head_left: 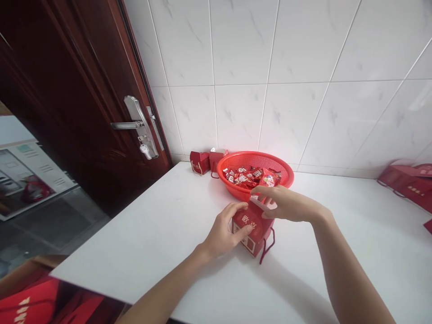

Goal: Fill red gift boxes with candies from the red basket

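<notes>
A small red gift box [250,227] with gold characters and a dark red cord handle [267,246] stands on the white table, its top partly raised. My left hand [227,228] is closed around its left side, with the thumb on the front panel. From the right, my right hand [281,202] reaches over the top, thumb against the box and fingers curled at the back flap; the fingertips are partly hidden. Just behind the box, a red plastic basket [256,158] holds several small wrapped sweets [243,176].
Two small red boxes [200,163] stand by the tiled wall, left of the basket. More red packaging [408,182] lies at the right edge. A cardboard carton [45,260] with red packets sits below the table's left edge. A dark wooden door [84,90] is at the left.
</notes>
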The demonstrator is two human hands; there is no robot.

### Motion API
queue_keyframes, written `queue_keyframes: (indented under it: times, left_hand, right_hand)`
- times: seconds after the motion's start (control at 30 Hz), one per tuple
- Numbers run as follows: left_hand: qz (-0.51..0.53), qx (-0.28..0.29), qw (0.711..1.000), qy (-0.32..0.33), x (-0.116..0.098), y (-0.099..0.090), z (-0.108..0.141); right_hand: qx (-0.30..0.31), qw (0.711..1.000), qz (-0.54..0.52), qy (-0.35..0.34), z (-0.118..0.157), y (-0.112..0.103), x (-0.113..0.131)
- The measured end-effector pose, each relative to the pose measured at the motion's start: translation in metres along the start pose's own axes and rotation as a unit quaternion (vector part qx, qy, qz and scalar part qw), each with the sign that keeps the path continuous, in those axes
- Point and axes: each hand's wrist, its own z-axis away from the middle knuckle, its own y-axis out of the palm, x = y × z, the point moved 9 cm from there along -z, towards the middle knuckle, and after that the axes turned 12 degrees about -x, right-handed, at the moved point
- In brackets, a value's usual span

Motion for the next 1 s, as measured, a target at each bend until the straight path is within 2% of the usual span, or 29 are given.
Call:
queue_keyframes:
  times: [0.17,0.37,0.53,0.67,0.8,0.93,1.0]
  left_hand:
    - [-0.017,-0.056,0.998,0.009,0.001,-0.001,0.003]
    - [-0.005,-0.082,0.996,-0.018,0.007,0.006,0.005]
    - [0.004,-0.07,0.996,-0.06,0.017,0.011,0.007]
    - [0.012,-0.057,0.994,-0.089,0.021,0.014,0.011]
    - [0.021,-0.048,0.993,-0.105,0.02,0.018,0.015]
    - [0.011,-0.04,0.994,-0.102,0.021,0.018,0.014]
    - [0.009,-0.018,0.996,-0.083,0.019,0.02,0.012]
  right_hand:
    - [0.037,0.998,-0.055,-0.015,0.005,0.003,0.002]
    - [0.073,0.996,-0.046,-0.006,0.003,0.014,0.006]
    - [0.066,0.998,0.019,-0.002,0.002,0.015,0.012]
    - [0.069,0.998,0.008,-0.01,0.004,0.014,0.017]
    - [0.079,0.997,-0.015,0.007,0.007,0.014,0.011]
    - [0.075,0.997,-0.015,0.025,0.006,0.014,0.004]
    - [0.073,0.997,-0.014,0.025,0.005,0.014,0.003]
